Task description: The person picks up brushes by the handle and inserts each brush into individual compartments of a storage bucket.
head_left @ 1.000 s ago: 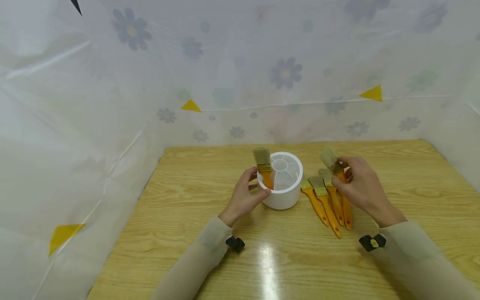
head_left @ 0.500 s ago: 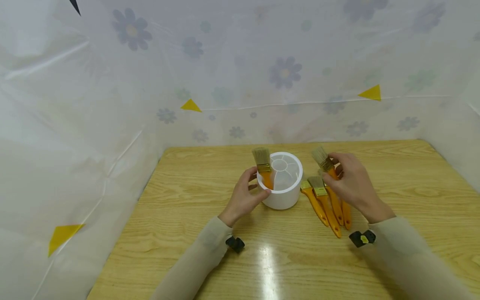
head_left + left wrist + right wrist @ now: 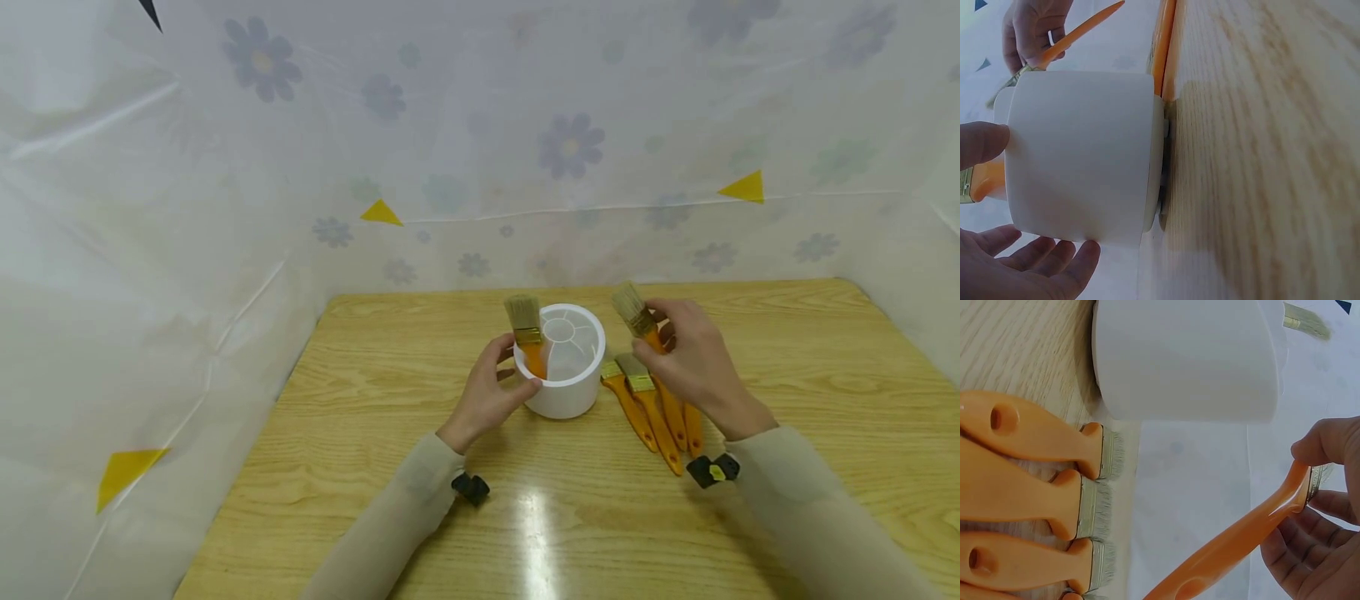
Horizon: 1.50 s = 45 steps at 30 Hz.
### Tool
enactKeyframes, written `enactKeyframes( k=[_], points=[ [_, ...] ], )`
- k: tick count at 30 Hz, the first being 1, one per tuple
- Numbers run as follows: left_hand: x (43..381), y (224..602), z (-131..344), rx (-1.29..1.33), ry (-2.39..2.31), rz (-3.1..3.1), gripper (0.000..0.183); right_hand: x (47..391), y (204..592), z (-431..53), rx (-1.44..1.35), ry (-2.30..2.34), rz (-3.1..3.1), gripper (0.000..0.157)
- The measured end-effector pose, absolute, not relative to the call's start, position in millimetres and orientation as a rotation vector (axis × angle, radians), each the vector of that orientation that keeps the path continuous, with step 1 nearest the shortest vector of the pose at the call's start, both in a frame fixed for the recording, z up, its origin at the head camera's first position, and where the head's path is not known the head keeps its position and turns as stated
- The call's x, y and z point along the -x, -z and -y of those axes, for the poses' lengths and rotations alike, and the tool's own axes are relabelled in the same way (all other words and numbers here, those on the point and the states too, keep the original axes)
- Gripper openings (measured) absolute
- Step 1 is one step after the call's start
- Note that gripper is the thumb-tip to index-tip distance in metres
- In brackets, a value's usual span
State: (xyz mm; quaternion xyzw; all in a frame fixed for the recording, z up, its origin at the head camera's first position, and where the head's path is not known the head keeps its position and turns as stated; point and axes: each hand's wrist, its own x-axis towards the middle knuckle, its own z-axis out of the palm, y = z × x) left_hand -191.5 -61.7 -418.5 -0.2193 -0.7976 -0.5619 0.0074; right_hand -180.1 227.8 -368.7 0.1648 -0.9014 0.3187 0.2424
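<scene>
A white round organizer (image 3: 562,402) with inner dividers stands upright on the table. My left hand (image 3: 489,398) holds its left side, thumb at the front of the rim and fingers around the far side. One paintbrush (image 3: 524,320) stands in a left compartment, bristles up. To the right of the organizer, my right hand (image 3: 692,360) pinches another paintbrush (image 3: 1235,540) near its ferrule. Its bristles point up and left, and its orange handle slants down, clear of the table in the right wrist view. Below lie several paintbrushes (image 3: 654,417) side by side, partly hidden by that hand.
The wood-grain table (image 3: 360,500) ends at a back wall draped in flowered plastic sheeting (image 3: 480,150). More sheeting (image 3: 150,317) hangs on the left side. Yellow triangles (image 3: 742,187) mark the sheeting. Dark wrist devices (image 3: 470,488) sit at both sleeves.
My right hand has moved left and slightly up with the paintbrush, nearer the organizer. The left hand, the organizer and the brush inside it stay put.
</scene>
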Motion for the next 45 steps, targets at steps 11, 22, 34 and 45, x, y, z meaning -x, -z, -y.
enactKeyframes(
  k=[11,22,34,45],
  points=[
    [191,418,61,0.692,1.761,2.491,0.069,183,365,-223,-0.468,-0.871,2.425,0.047],
    [175,388,60,0.724,1.800,2.474,0.066,185,363,-217,-0.497,-0.900,2.379,0.049],
    [171,382,61,0.727,1.804,2.480,0.065,183,357,-209,-0.546,-0.923,2.302,0.053],
    [170,383,62,0.711,1.801,2.489,0.066,182,353,-201,-0.596,-0.950,2.256,0.053]
  ],
)
